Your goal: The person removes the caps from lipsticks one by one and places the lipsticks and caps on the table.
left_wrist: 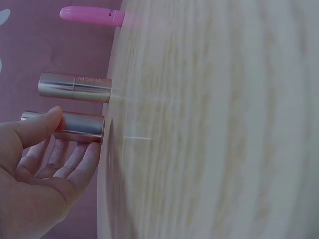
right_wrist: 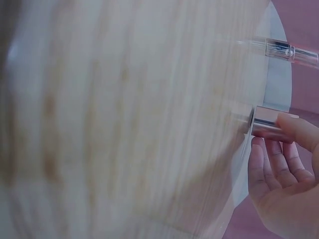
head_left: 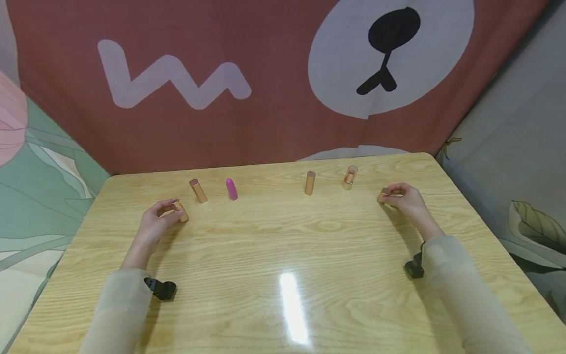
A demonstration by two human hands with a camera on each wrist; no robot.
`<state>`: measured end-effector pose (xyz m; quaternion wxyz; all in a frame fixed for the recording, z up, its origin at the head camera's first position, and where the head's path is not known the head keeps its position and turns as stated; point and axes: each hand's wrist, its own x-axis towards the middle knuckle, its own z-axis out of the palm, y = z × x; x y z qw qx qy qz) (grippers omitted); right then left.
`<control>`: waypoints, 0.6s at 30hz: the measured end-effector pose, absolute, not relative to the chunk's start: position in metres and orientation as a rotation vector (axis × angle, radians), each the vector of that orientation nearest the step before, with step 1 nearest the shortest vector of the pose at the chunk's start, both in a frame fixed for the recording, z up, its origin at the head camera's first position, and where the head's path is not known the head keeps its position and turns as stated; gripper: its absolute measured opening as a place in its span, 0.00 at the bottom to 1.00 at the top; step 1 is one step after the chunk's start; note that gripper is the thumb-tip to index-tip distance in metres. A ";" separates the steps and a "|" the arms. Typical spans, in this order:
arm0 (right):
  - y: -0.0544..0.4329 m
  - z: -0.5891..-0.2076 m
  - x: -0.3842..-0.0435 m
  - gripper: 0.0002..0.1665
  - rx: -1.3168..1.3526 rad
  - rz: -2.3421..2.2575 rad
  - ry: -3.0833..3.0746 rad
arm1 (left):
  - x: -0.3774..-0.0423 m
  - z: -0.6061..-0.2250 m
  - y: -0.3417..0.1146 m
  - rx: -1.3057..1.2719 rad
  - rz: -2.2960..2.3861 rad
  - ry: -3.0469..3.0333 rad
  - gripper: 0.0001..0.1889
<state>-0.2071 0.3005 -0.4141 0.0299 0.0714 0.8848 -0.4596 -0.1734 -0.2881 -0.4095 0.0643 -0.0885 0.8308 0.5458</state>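
At the left side of the table, my left hand [head_left: 152,222] grips a shiny gold lipstick tube [left_wrist: 82,125] between thumb and fingers. The tube stands with its base at or close to the tabletop. Just right of it stands a gold lipstick [head_left: 198,191] marked MISSHA in the left wrist view, then a bright pink lipstick-shaped tube [head_left: 232,189]. On the far right, my right hand [head_left: 408,200] pinches a short rose-gold lipstick tube [right_wrist: 268,122], its upper end partly hidden by the thumb. Nearest to that hand is a clear-ended lipstick tube [head_left: 350,177].
Another gold lipstick [head_left: 310,183] stands right of the table's middle, near the back edge. The wooden table [head_left: 265,236] meets a reddish-brown cloth [head_left: 274,128] behind it. A patterned cloth [head_left: 508,147] hangs along the right side.
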 end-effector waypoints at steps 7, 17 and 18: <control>0.302 -0.415 -0.208 0.21 0.238 -1.389 2.716 | -0.175 -0.412 -0.289 -0.285 1.633 2.498 0.32; 0.305 -0.418 -0.208 0.23 0.201 -1.423 2.690 | -0.172 -0.410 -0.289 -0.308 1.631 2.514 0.31; 0.306 -0.418 -0.208 0.24 0.197 -1.426 2.690 | -0.173 -0.411 -0.289 -0.308 1.631 2.513 0.31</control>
